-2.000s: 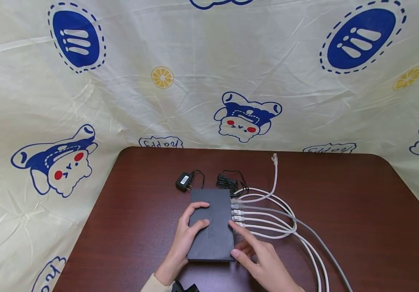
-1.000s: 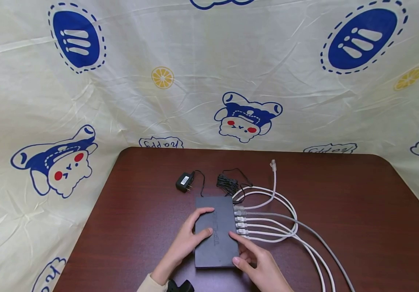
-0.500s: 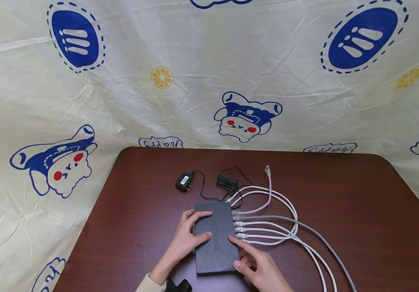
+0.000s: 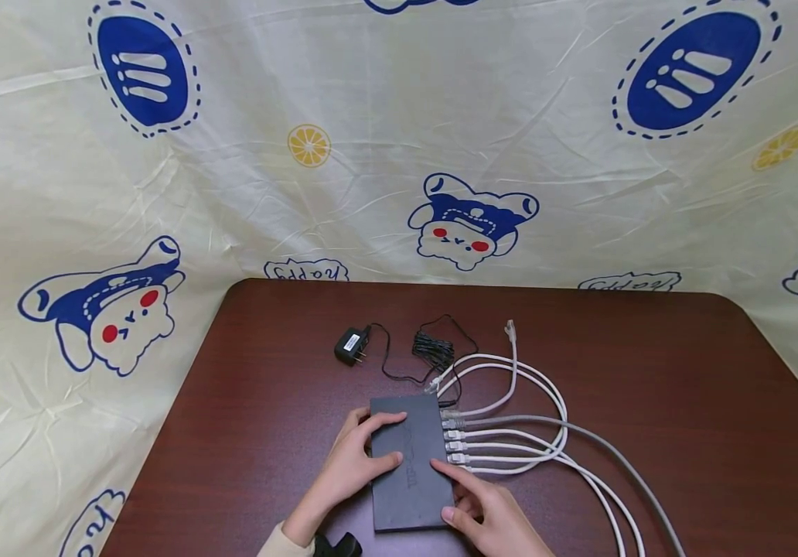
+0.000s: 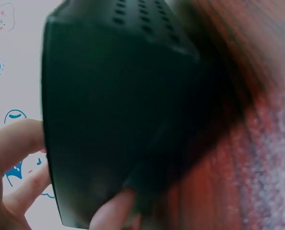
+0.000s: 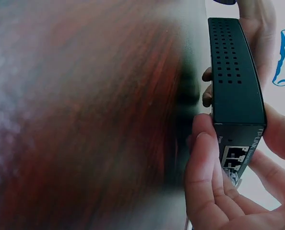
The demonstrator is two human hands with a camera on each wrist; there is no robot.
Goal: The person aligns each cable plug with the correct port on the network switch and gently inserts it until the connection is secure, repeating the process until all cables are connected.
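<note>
A dark grey network switch [image 4: 409, 491] is held between both hands over the near part of the table. My left hand [image 4: 357, 464] grips its left edge, thumb and index finger on top; in the right wrist view, fingertips [image 6: 207, 98] show beneath it. My right hand [image 4: 485, 510] holds the right side, index finger on the top face and thumb at the near corner. Several network cables [image 4: 510, 445] have plugs in the right side, one of them grey [image 4: 601, 445]. Two unfilled ports [image 6: 236, 155] show in the right wrist view. A dark surface of the switch fills much of the left wrist view.
Behind the switch lie a black power adapter [image 4: 352, 346] and its bundled cord [image 4: 434, 350]. One white cable's loose plug [image 4: 510, 331] points to the back. Cable loops lie on the brown table [image 4: 705, 402] to the right. A patterned cloth [image 4: 371, 85] hangs behind.
Both hands have drawn the switch toward the table's near edge, and the plugged cables have come along. More of the black cord and a cable plug behind it now show.
</note>
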